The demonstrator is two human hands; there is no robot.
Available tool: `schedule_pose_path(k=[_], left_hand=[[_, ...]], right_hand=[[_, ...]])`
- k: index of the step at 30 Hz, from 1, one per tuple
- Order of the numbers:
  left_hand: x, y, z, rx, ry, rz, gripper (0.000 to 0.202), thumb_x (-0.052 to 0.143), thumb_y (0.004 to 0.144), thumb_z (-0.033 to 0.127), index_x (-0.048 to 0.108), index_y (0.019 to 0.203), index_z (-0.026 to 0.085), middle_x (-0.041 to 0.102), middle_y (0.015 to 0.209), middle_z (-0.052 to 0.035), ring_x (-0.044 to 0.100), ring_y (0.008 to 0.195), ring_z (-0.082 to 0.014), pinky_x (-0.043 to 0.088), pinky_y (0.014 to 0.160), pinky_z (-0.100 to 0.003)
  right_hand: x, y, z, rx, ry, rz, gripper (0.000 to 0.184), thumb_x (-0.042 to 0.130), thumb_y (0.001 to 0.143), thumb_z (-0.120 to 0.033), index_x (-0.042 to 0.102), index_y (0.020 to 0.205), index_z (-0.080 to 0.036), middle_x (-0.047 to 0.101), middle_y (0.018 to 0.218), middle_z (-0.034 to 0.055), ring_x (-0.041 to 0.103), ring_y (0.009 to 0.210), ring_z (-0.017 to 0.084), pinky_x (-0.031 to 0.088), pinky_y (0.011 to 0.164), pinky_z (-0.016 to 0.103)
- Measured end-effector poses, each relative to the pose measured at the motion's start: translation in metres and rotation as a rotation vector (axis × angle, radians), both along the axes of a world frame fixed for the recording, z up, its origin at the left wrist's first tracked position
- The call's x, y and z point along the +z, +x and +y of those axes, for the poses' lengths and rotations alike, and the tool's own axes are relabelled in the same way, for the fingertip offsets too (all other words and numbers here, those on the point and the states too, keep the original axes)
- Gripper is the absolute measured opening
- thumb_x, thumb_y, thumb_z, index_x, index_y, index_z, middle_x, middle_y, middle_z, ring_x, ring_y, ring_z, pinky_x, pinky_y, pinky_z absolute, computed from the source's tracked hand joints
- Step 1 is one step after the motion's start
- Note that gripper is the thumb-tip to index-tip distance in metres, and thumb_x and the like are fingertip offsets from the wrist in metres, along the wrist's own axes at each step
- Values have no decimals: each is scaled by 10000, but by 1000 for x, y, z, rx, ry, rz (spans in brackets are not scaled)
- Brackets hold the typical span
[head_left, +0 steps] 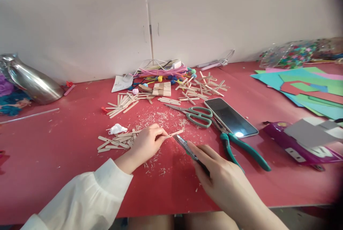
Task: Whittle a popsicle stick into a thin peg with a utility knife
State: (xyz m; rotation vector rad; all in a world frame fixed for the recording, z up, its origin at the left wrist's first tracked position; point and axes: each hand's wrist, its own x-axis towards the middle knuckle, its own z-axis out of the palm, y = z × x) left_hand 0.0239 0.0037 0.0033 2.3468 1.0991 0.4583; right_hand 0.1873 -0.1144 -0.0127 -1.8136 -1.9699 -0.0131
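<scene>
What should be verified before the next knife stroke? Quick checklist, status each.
1. Left hand grips the wooden stick: ok, pinched near one end.
2. Right hand grips the utility knife: ok, held by its handle.
3. Left fingertips well clear of the blade: not ok, its tip looks close.
4. Blade touching stick: cannot tell, contact unclear.
5. Red table free of shavings: not ok, scattered around the hands.
6. Pliers and scissors set down: ok, neither held.
</scene>
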Motion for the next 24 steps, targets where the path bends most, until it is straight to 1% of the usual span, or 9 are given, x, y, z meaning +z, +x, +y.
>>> schedule_pose_path(k=[5,8,11,14,17,21,24], left_hand=[[1,0,0,-6,-1,-1,168,481,830,214,641,785,193,576,794,-4,563,738,-130,427,686,-254],[0,0,0,0,3,4,161,483,826,206,638,785,198,582,800,-5,563,744,-135,429,683,-256],[-2,1,-1,7,15,8,156,481,822,197,627,768,194,588,807,-7,563,763,-140,429,699,-263],[-2,2,-1,23,13,18,151,484,814,184,622,753,190,593,803,-5,566,762,-141,431,706,-265],[-2,3,-1,31,17,19,160,480,814,194,623,742,191,597,795,-5,568,755,-143,437,709,-267],[-1,3,0,28,41,21,166,480,808,201,619,718,191,608,804,-7,575,769,-146,440,717,-267],[-1,3,0,26,47,22,151,483,802,187,617,730,187,613,808,-8,578,769,-145,439,728,-269]], right_hand=[[-5,-3,2,-37,29,-66,407,320,818,-152,534,1159,-205,643,928,53,621,540,125,460,411,219],[-8,-6,2,-41,21,-76,405,311,816,-147,550,1139,-197,645,900,60,616,519,129,454,395,226],[-7,-9,2,-34,-9,-17,423,296,815,-138,546,1155,-168,636,844,70,612,513,144,470,406,246],[-5,-11,3,-29,-43,62,422,305,804,-141,571,1131,-146,638,825,84,616,524,156,495,440,260],[-2,-15,4,-56,-91,130,421,315,796,-152,586,1118,-138,645,822,89,621,553,161,506,471,261],[3,-19,5,-95,-188,181,432,353,777,-151,564,1151,-106,643,835,96,635,631,185,514,522,278],[5,-19,4,-115,-210,211,434,374,765,-141,560,1156,-110,640,835,91,637,658,186,510,543,275]])
